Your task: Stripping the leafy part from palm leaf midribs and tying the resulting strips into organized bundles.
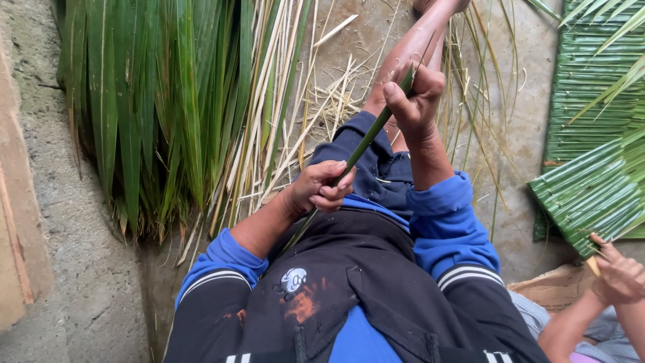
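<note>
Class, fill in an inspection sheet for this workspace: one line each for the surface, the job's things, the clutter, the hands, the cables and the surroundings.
Surface: bare concrete floor, stained.
Job's things: one long green leaf strip, slanting across the person's lap.
Clutter: dry pale stalks strewn on the floor; heap of green leaves by the wall.
Hands: left hand pinches the strip low; right hand grips its upper end.
Cables: nothing seen.
Surroundings: rough grey wall on the left; woven leaf panels on the right, where another person's hand works.
</note>
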